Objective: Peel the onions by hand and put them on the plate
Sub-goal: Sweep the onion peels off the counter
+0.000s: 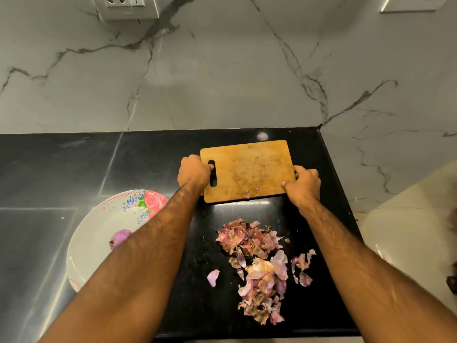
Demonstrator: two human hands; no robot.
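From my feed, the upper half of the frame is a grey-white marble wall (222, 70) with dark veins running across it. A socket-and-switch plate (127, 6) sits at the upper left edge, and a second pale plate (415, 3) is cut off at the upper right. Below runs a glossy black stone counter (74, 164) with thin seams; I see a small bright light reflection (262, 136) near its back edge. At the right, a cream, shiny floor (408, 231) shows beyond the counter's end.
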